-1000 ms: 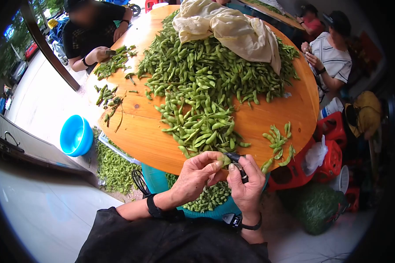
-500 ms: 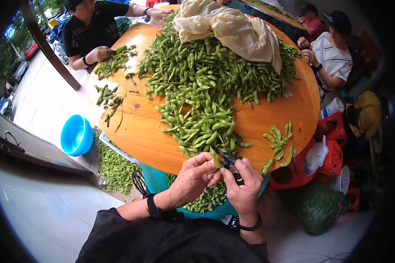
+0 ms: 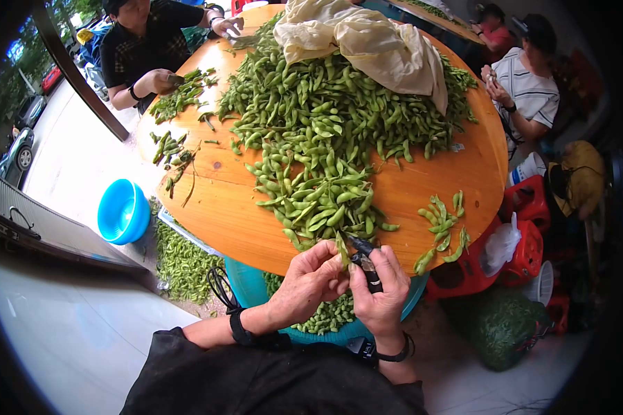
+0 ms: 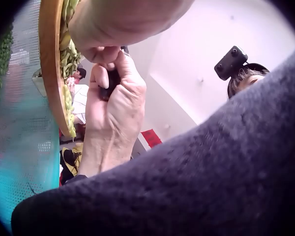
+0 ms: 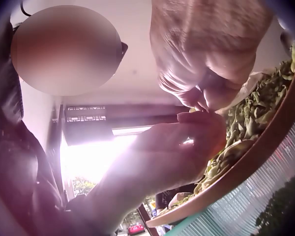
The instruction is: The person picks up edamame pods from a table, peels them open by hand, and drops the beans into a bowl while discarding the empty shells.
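Note:
My left hand [image 3: 302, 283] pinches a green bean pod [image 3: 341, 250] between thumb and fingertips, just off the near edge of the wooden table [image 3: 214, 228]. Close beside it, my right hand [image 3: 383, 290] grips a small black tool [image 3: 362, 247], whose tip lies by the pod. The right wrist view shows both hands meeting at the fingertips; the pod is mostly hidden there. A large heap of pods [image 3: 325, 131] covers the table's middle and reaches down towards my hands. Under my hands stands a teal basket [image 3: 239, 280] with beans inside.
A cream cloth [image 3: 367, 48] lies on the heap. Small groups of pods [image 3: 439, 221] rest at the right and left of the table. A blue basin [image 3: 123, 211] stands at left, red stools [image 3: 526, 249] at right. Several people sit around, one [image 3: 142, 48] across at left.
My hands have come closer together and a little left. The pod between them now stands more upright. The person across at left has put a hand on the table by the heap.

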`<action>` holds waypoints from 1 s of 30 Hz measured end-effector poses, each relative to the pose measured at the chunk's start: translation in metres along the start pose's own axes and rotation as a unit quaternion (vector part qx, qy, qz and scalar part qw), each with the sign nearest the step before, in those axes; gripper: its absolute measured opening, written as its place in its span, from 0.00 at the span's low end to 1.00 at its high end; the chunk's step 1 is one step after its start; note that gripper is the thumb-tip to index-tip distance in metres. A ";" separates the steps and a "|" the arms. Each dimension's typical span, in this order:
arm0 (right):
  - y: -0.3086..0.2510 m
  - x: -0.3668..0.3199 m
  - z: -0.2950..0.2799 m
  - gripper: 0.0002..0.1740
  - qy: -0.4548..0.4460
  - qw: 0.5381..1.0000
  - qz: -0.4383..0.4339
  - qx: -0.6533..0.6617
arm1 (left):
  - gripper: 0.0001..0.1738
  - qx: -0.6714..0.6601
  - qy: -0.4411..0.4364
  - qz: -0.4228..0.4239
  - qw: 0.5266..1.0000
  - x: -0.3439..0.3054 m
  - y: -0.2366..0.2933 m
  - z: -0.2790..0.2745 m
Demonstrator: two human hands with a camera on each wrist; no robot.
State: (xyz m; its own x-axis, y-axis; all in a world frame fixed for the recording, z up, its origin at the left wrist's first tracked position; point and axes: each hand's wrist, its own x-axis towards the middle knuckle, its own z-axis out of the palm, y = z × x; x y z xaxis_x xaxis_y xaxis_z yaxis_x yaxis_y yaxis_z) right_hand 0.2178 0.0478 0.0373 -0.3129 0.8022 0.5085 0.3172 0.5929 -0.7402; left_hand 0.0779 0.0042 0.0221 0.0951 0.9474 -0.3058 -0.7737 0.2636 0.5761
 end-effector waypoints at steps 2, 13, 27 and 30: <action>0.000 0.002 -0.008 0.11 0.020 0.999 0.041 0.006 | 0.06 0.072 -0.041 0.004 0.997 -0.003 0.006 0.000; 0.036 0.014 -0.069 0.12 0.093 0.950 0.081 -0.288 | 0.09 0.753 0.018 0.396 0.525 0.034 0.065 -0.003; -0.002 0.015 -0.023 0.14 -0.064 0.902 0.299 0.305 | 0.07 0.536 -0.084 0.232 0.807 0.020 0.056 0.000; -0.005 0.016 -0.019 0.15 -0.104 0.867 0.309 0.377 | 0.08 0.524 -0.071 0.233 0.816 0.018 0.049 -0.005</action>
State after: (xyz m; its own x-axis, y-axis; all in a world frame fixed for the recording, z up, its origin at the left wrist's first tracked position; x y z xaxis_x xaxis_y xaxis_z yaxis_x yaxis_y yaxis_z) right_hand 0.2285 0.0591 0.0577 -0.4720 0.8735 -0.1195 -0.1684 -0.2224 -0.9603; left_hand 0.0388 0.0328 0.0411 0.0720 0.9812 0.1791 0.2077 -0.1904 0.9595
